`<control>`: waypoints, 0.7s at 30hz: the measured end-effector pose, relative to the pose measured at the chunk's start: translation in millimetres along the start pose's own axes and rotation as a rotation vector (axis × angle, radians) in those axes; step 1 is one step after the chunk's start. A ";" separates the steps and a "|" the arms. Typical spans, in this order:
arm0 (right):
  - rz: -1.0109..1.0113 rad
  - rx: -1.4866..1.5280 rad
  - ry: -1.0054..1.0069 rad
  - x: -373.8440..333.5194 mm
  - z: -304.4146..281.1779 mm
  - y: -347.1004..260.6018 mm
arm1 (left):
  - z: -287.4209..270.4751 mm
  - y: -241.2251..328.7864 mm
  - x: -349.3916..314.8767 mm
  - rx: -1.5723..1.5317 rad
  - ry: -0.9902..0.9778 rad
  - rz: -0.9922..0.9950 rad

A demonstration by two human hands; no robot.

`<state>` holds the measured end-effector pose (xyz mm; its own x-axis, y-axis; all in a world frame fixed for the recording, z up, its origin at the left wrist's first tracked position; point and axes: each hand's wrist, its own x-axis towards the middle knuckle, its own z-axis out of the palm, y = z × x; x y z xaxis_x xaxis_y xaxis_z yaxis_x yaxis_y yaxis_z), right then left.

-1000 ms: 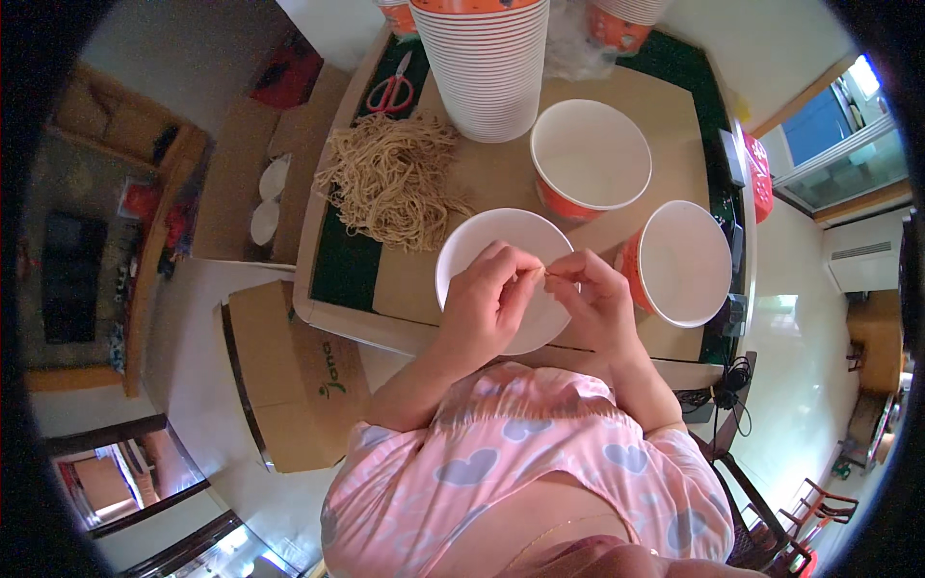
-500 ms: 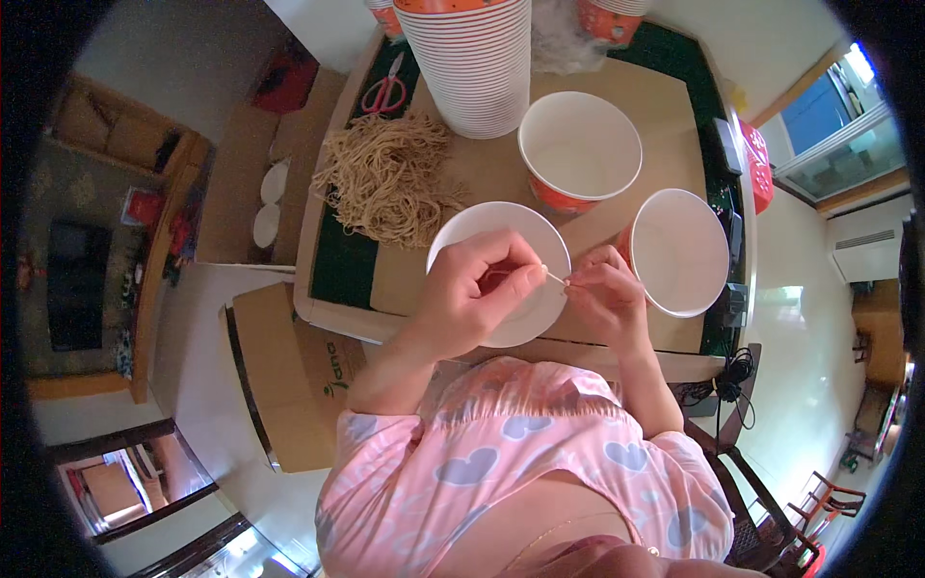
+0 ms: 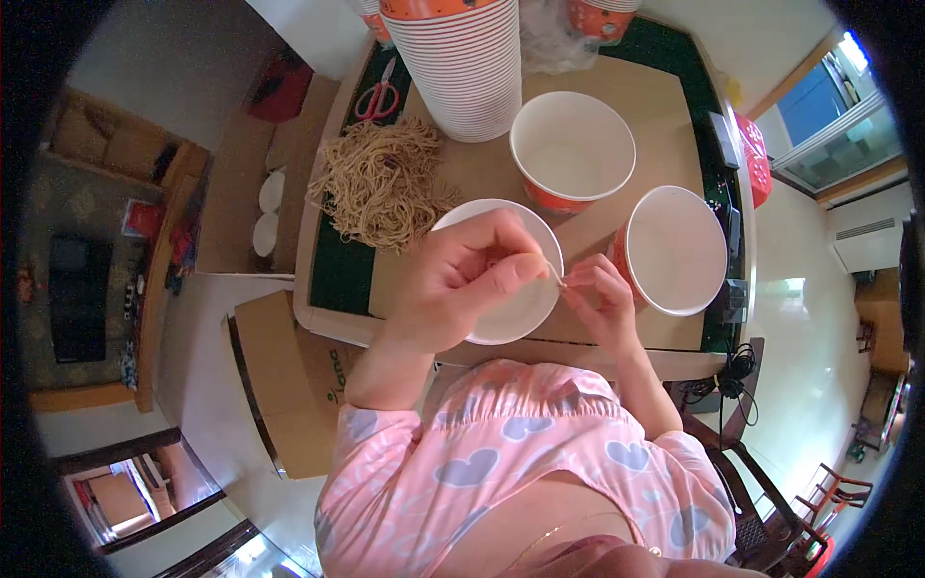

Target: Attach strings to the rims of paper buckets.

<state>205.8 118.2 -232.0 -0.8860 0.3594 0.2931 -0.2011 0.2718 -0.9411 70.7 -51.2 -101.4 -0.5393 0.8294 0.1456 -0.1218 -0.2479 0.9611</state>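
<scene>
Pinched between my fingertips is a short piece of pale string [image 3: 554,274], spanning the small gap between both hands. My left hand [image 3: 470,279] is closed on one end, over a white paper bucket [image 3: 525,313] at the table's near edge. Closed on the other end, my right hand [image 3: 602,297] is just right of that bucket's rim. To the right stands a second white-lined bucket [image 3: 676,252] with an orange outside, and farther back a third one [image 3: 572,144]. Beyond my left hand lies a tangled heap of beige string [image 3: 381,183].
A tall stack of paper buckets [image 3: 458,82] rises at the back, next to red-handled scissors [image 3: 377,99]. Clear plastic wrapping [image 3: 559,39] and more buckets [image 3: 602,19] are behind. Left of the table stand cardboard boxes [image 3: 279,376]; black cables [image 3: 734,380] hang at its right corner.
My left hand has risen slightly and is a little blurred. The string between my hands now slants more steeply. My right hand keeps its pinch, and the view has shifted slightly.
</scene>
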 end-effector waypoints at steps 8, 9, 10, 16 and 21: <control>0.129 -0.079 0.098 3.8 24.5 -3.5 | 17.0 -6.1 11.6 -0.048 -0.052 -0.034; 0.127 -0.079 0.097 4.7 25.4 -3.2 | 15.1 -5.3 12.4 -0.047 -0.051 -0.032; 0.175 -0.049 0.091 5.1 26.2 -2.4 | 11.9 -4.3 13.1 -0.082 -0.026 0.001; 0.219 -0.178 0.055 9.6 17.3 -17.0 | -44.0 -1.0 18.1 -0.221 0.300 0.140; 0.096 -0.395 -0.025 39.1 19.8 -31.9 | -66.4 2.8 -0.9 -0.276 0.320 0.232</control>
<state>169.3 105.9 -193.9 -0.9037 0.3795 0.1982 0.0549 0.5619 -0.8254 15.5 -86.0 -114.4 -0.8024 0.5518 0.2273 -0.1615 -0.5675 0.8074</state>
